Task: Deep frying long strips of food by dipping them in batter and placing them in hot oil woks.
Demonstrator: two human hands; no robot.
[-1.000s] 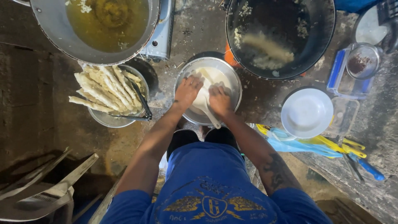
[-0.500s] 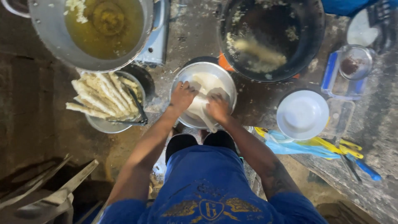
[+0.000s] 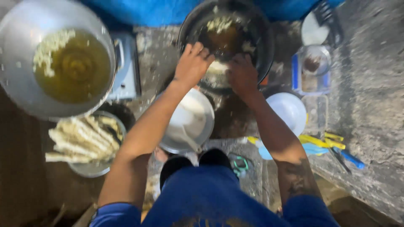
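Both my hands reach forward over the near rim of a large black pan [image 3: 261, 38] that holds brown liquid and pale crumbs. My left hand [image 3: 192, 63] and my right hand [image 3: 240, 75] hold a pale piece of dough [image 3: 216, 67] between them at the pan's edge. Below my arms stands a metal bowl [image 3: 189, 126] with white batter in it.
A big metal pot of yellow oil [image 3: 63, 63] sits at the left on a small stove [image 3: 126, 67]. Pale coated strips fill a bowl [image 3: 84, 138] below it. At the right are a white bowl [image 3: 289, 110], a clear container [image 3: 313, 67] and yellow and blue utensils [image 3: 324, 143].
My hands have left the batter bowl and moved forward to the black pan, carrying the pale dough. The view has tilted forward.
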